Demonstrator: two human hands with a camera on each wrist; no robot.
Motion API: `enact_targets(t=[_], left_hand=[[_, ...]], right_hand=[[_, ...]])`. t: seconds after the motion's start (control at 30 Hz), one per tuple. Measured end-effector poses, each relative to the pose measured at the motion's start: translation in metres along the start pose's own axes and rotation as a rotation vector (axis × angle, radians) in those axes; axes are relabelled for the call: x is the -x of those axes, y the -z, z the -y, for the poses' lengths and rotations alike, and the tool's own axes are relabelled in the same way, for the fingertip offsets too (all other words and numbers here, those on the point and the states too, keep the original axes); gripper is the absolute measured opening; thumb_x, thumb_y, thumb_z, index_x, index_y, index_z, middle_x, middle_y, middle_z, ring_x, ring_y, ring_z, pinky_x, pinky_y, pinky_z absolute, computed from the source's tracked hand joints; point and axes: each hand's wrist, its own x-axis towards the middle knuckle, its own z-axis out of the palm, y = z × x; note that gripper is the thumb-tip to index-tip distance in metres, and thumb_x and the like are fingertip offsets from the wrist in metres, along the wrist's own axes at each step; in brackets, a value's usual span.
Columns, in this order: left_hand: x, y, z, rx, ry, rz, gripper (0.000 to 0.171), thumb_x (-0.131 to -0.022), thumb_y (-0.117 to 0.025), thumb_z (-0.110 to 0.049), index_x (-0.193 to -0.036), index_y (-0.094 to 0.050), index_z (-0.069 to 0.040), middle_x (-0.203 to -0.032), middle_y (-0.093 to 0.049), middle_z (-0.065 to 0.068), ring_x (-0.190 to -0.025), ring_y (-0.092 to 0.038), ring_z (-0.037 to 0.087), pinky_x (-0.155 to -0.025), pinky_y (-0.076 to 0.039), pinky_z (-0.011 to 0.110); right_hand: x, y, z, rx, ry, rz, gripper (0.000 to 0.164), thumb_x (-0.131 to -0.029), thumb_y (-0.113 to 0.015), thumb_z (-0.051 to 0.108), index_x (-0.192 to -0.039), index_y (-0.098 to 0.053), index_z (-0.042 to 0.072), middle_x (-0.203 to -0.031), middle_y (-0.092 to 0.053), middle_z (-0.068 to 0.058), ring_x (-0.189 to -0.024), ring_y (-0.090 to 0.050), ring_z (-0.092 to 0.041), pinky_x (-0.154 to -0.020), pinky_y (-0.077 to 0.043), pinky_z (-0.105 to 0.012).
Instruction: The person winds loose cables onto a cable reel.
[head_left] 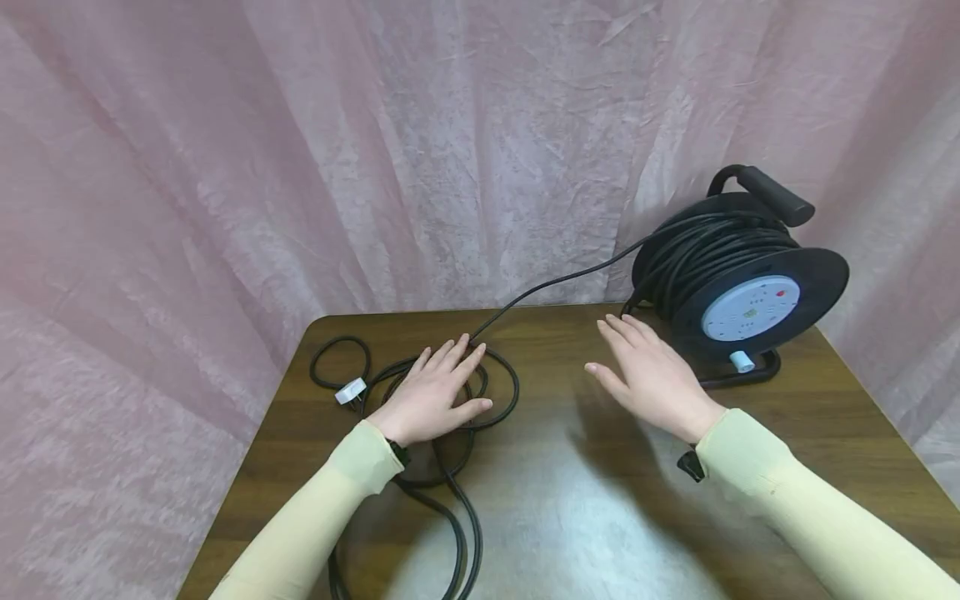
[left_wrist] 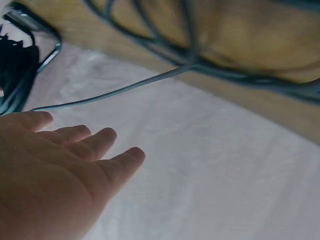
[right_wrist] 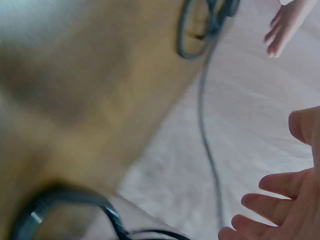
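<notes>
A black cable reel [head_left: 735, 275] stands at the table's back right, with a pale socket panel on its face and a handle on top. From it a black cable [head_left: 555, 282] runs left into loose loops on the table. At the left end of the loops lies a white plug [head_left: 350, 391]. Over the loops my left hand [head_left: 431, 396] is held with fingers straight and spread, holding nothing. My right hand [head_left: 652, 379] hovers left of the reel, fingers extended and empty. Both palms face down. In the left wrist view, the cable [left_wrist: 120, 90] passes beyond the fingertips.
The brown wooden table [head_left: 562, 350] ends at a back edge in front of a pink curtain [head_left: 480, 167]. More cable [head_left: 468, 533] trails toward the table's near side. The reel's black tube frame [head_left: 738, 379] rests on the table at the right.
</notes>
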Motion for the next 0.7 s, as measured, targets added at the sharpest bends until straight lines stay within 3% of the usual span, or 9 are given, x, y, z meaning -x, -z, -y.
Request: enact_targets(t=[0.2,0.3,0.43,0.7], left_hand=[[-0.022,0.019,-0.025,-0.045,-0.140,-0.027,0.081,-0.098,-0.039,-0.068,-0.161,-0.011,-0.025,-0.165,-0.002,0.003,-0.149,-0.006,0.022,-0.119,-0.011,0.053],[-0.037,0.029,-0.040,-0.056,-0.200,-0.041,0.080,-0.098,-0.037,-0.068,-0.161,-0.008,-0.027,-0.165,0.000,0.002,-0.150,-0.003,0.019,-0.120,-0.007,0.050],[-0.056,0.041,-0.057,-0.087,-0.245,-0.049,0.079,-0.099,-0.035,-0.068,-0.160,-0.002,-0.031,-0.165,0.002,0.001,-0.150,-0.001,0.018,-0.120,-0.003,0.047],[-0.085,0.052,-0.081,-0.121,-0.276,-0.034,0.080,-0.099,-0.036,-0.067,-0.160,-0.001,-0.031,-0.165,0.001,0.001,-0.150,-0.003,0.018,-0.120,-0.002,0.046]], right_hand=[[-0.014,0.051,-0.001,0.042,0.100,-0.221,0.056,-0.096,-0.060,0.040,-0.137,-0.056,0.001,-0.135,-0.057,-0.016,-0.124,-0.047,-0.037,-0.103,-0.037,-0.054],[-0.022,0.079,-0.005,0.074,0.107,-0.277,0.053,-0.094,-0.061,0.037,-0.135,-0.058,0.003,-0.132,-0.059,-0.015,-0.121,-0.049,-0.039,-0.098,-0.039,-0.057],[-0.031,0.112,-0.017,0.132,0.039,-0.265,0.053,-0.095,-0.061,0.036,-0.136,-0.057,0.003,-0.134,-0.058,-0.017,-0.122,-0.046,-0.045,-0.094,-0.037,-0.063],[-0.040,0.157,-0.060,0.204,-0.172,-0.140,0.063,-0.099,-0.054,0.041,-0.146,-0.045,0.000,-0.148,-0.043,-0.025,-0.136,-0.030,-0.051,-0.099,-0.026,-0.073]])
